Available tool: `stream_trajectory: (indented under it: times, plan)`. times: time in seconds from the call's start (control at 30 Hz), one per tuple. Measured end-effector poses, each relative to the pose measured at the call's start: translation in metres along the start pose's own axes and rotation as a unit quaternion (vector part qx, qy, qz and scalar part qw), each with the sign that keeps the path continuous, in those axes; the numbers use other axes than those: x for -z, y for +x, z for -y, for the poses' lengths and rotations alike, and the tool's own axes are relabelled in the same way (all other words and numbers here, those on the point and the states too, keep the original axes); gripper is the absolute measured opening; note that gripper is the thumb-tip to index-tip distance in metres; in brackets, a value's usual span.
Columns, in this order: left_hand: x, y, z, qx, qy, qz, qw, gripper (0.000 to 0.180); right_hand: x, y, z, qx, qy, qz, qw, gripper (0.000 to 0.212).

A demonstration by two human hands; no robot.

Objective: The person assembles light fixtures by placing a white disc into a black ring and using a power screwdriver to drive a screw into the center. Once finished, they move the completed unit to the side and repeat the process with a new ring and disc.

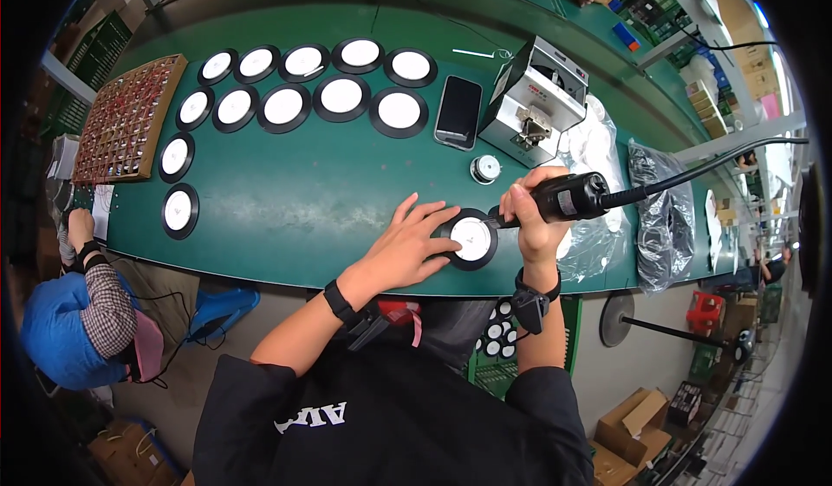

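Note:
A round disc with a black rim and white centre (pixel 471 241) lies near the table's front edge. My left hand (pixel 401 245) rests beside and partly over its left edge, fingers spread and nothing gripped. My right hand (pixel 535 221) is closed around a black electric screwdriver (pixel 568 198), held sideways, with its tip pointing left at the disc's upper right. Whether the tip touches a screw is too small to tell. A thick black cable (pixel 693 174) runs from the tool to the right. Just behind the disc stands a small round metal part (pixel 486 169).
Several similar discs (pixel 283 108) line the table's back and left. A phone (pixel 458 111) lies beside a boxy metal machine (pixel 537 104). Clear plastic bags (pixel 598 243) cover the right side. A compartmented tray (pixel 130 122) stands far left, near a co-worker in a blue head covering (pixel 65 330).

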State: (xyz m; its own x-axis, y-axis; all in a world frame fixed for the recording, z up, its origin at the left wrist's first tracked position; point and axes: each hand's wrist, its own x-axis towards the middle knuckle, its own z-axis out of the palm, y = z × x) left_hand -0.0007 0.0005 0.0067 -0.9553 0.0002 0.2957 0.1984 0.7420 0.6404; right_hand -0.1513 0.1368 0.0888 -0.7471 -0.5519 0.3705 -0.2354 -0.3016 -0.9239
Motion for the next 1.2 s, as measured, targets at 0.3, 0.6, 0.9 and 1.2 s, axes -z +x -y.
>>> stream_trajectory:
  times: [0.3,0.6,0.9,1.2]
  plan:
    - [-0.001,0.0,0.0,-0.003,0.004,-0.002,1.0,0.026,0.003,-0.002,0.0,0.023,0.013,0.0,1.0,0.024]
    - [-0.004,-0.001,0.005,-0.012,-0.01,0.004,1.0,0.029,0.023,-0.031,0.015,0.078,0.037,-0.098,0.991,0.024]
    - [-0.022,0.022,-0.046,-0.113,-0.064,0.164,0.978,0.054,0.052,-0.102,0.101,0.196,0.178,-0.081,0.961,0.031]
    - [0.064,0.063,0.065,0.133,0.258,-0.027,0.957,0.067,0.069,-0.117,0.087,0.159,0.118,-0.108,0.974,0.034]
